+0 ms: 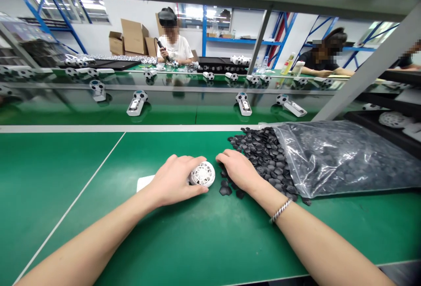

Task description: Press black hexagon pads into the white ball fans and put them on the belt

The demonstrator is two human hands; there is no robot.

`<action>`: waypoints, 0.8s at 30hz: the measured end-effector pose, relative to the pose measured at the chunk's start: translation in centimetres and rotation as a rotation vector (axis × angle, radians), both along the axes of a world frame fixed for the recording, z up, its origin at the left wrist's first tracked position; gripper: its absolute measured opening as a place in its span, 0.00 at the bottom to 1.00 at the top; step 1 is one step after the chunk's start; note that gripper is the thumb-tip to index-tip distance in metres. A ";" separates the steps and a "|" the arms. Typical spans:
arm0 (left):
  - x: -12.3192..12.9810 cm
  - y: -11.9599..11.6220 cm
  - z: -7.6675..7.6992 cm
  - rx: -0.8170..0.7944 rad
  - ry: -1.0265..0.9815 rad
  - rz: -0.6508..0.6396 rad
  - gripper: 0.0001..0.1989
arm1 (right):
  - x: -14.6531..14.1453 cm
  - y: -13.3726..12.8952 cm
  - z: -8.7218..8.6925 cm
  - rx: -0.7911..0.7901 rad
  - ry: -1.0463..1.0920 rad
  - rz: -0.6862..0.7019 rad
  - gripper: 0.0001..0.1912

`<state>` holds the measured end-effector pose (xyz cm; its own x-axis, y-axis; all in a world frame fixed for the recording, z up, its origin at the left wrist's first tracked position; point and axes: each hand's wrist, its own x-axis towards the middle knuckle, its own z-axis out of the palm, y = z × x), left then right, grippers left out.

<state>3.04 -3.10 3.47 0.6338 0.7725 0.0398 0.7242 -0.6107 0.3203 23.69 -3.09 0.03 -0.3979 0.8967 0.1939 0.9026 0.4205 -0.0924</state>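
Observation:
On the green table, my left hand [176,178] is wrapped round a white round part [203,174] with an openwork top. A white handle-like piece [144,182] shows from under that hand, to the left. My right hand [235,165] is a little to the right, its fingers pressed together at the edge of a pile of small black pieces [269,156]; whatever its fingertips may hold is hidden. A few loose black pieces [225,188] lie just below the right hand. The pile spreads from the mouth of a clear plastic bag [348,159] filled with more of them.
Beyond the table edge, a green conveyor [190,106] carries several white devices with football-patterned heads [138,101]. A slanted grey post [365,64] and black trays [378,121] stand at the right. A shelf overhangs the top. People sit across the line.

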 end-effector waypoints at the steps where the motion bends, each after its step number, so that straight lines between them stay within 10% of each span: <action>1: -0.1 0.0 -0.1 -0.017 -0.003 -0.004 0.29 | 0.1 0.0 0.0 -0.014 0.026 0.008 0.09; 12: -1.2 0.4 -0.9 0.015 0.015 0.003 0.34 | 0.6 -0.4 0.6 0.000 0.491 0.120 0.07; 24: -1.0 0.0 -1.0 0.113 -0.039 -0.034 0.32 | -0.8 -1.6 0.7 -0.319 1.030 0.119 0.08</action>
<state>2.00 -3.14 2.50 0.6558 0.7397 0.1509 0.6906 -0.6686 0.2758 22.85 -4.70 0.73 -0.2656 0.9312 0.2496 0.2840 0.3230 -0.9028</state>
